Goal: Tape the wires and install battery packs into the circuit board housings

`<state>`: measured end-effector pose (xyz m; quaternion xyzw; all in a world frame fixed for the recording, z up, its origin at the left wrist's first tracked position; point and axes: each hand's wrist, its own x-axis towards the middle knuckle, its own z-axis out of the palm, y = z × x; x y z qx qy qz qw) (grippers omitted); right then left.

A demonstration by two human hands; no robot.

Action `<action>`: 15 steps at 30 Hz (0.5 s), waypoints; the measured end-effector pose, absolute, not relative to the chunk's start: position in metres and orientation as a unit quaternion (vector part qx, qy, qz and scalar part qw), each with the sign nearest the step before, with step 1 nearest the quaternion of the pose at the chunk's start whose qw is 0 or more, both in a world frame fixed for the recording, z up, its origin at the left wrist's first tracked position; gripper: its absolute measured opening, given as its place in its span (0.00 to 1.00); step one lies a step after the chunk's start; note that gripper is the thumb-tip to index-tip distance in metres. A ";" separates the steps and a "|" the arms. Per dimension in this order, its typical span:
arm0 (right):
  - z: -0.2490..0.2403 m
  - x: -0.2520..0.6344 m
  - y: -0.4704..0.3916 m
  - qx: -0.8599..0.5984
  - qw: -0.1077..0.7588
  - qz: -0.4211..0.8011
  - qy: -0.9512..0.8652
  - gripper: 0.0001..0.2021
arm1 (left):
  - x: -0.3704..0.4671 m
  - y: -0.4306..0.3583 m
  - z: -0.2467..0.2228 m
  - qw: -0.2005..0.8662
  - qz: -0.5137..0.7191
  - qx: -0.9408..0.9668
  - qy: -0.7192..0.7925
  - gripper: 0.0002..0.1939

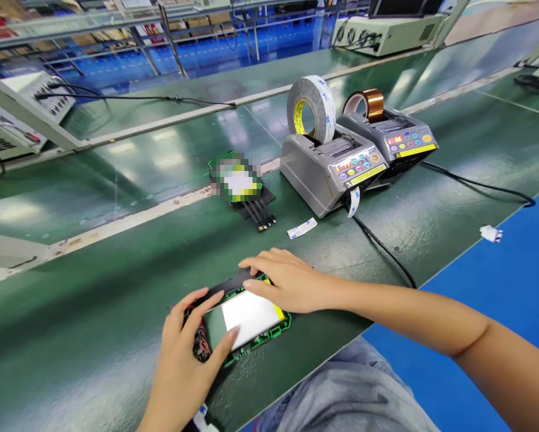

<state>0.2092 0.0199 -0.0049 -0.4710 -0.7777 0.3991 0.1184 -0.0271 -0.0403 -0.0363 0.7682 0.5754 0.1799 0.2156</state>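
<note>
A green circuit board (274,331) with a flat white battery pack (251,318) on it lies in front of me on the green bench. Yellow tape shows at the pack's right end, and red and black wires bunch at the board's left end. My left hand (188,336) spans that left end, thumb on the white pack and fingers at the far edge. My right hand (285,279) lies over the far right corner, its fingers stretched out and its thumb touching the pack. A black strip (235,282) runs along the far side, partly hidden by my fingers.
Beyond the hands stand two tape dispensers, one with a grey-and-white roll (312,108), the other with an amber roll (370,105). A cut tape piece (302,228) lies before them. Another board with cables (258,213) is to their left. A black cord (386,252) crosses the bench edge.
</note>
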 end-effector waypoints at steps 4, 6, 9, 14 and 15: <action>-0.014 0.183 0.011 -0.458 0.107 0.258 -0.844 0.21 | -0.027 -0.041 -0.038 0.216 0.180 0.766 0.578 0.22; -0.022 0.179 0.008 -0.446 0.114 0.175 -0.870 0.18 | -0.026 -0.042 -0.038 0.216 0.179 0.765 0.580 0.21; -0.028 0.183 0.012 -0.445 0.120 0.154 -0.874 0.18 | -0.025 -0.042 -0.037 0.216 0.179 0.766 0.578 0.22; -0.018 0.198 0.049 -0.364 0.135 0.417 -0.822 0.17 | -0.031 -0.043 -0.030 0.297 0.208 0.712 0.601 0.33; -0.014 0.199 0.058 -0.372 0.158 0.430 -0.807 0.16 | -0.034 -0.042 -0.029 0.310 0.227 0.698 0.605 0.35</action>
